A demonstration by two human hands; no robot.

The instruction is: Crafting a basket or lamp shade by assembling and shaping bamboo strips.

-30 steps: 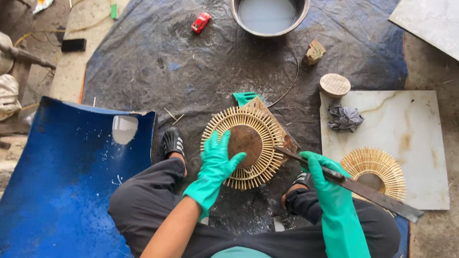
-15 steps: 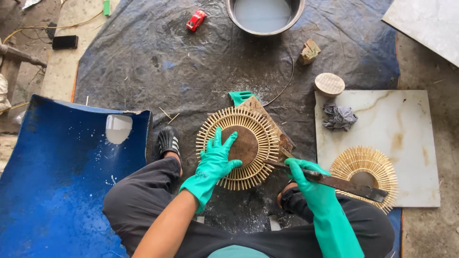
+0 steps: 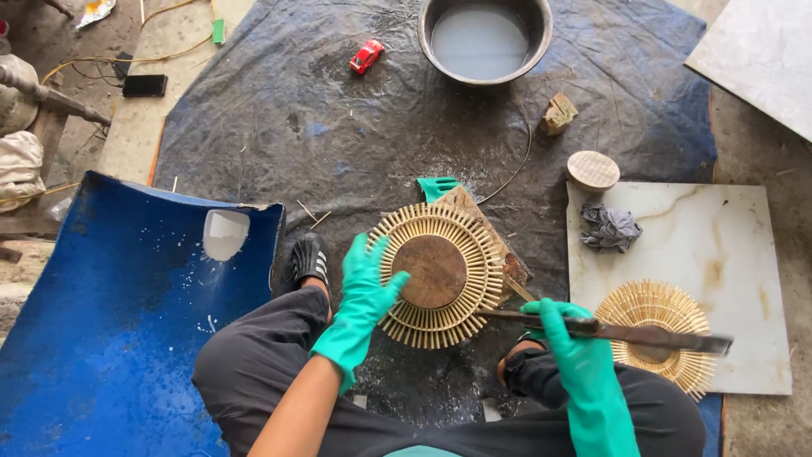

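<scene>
My left hand (image 3: 365, 292) lies flat on the centre-frame bamboo disc (image 3: 438, 272); right hand (image 3: 568, 338) grips the blade (image 3: 609, 332); trimming seems unfinished; another disc (image 3: 655, 326) lies lower right.

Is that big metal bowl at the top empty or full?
Partly full: the metal bowl stands upright holding pale grey liquid below its rim.

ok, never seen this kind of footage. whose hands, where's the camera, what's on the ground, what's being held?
The single view comes from a camera on a seated person's head, looking down at their own gloved hands. The left hand presses on a round sunburst frame of bamboo sticks lying on a dark tarp. The right hand grips a long flat blade, its tip at the frame's edge. Nearby: a second sunburst frame on a pale tile, a metal basin, and a blue curved panel.
</scene>
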